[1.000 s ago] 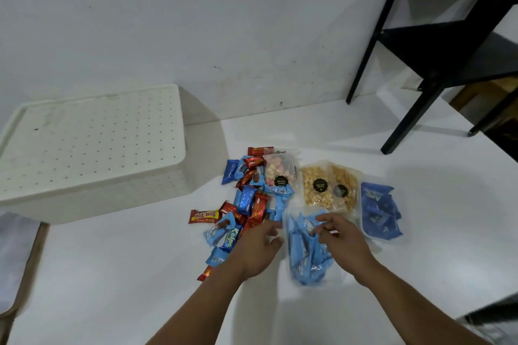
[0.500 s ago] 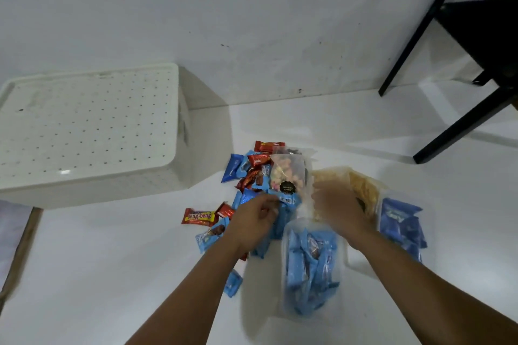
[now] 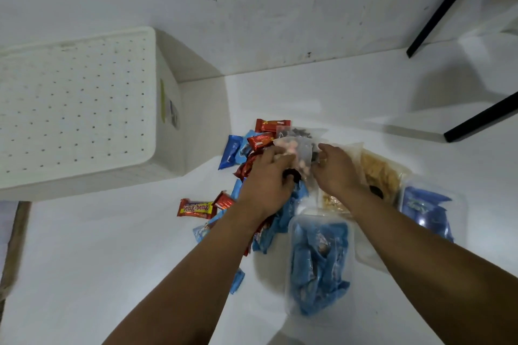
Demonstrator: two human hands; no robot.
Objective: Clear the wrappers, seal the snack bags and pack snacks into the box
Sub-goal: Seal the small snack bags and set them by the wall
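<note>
While 1 clear zip bag of blue wrapped snacks (image 3: pixel 318 263) lies nearest on the white bench (image 3: pixel 84 274), both hands, left (image 3: pixel 267 180) and right (image 3: pixel 335 172), pinch the clear pouch of pink sweets (image 3: pixel 298 152) at its mouth, likely to seal it; beyond sits the white perforated box (image 3: pixel 75 109), lid on.

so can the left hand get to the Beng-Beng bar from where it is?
Probably yes. The Beng-Beng bar lies bare on the floor beside the left forearm, nothing on top. But the left hand is holding the clear bag of pinkish snacks with the right hand, so it must release first.
</note>
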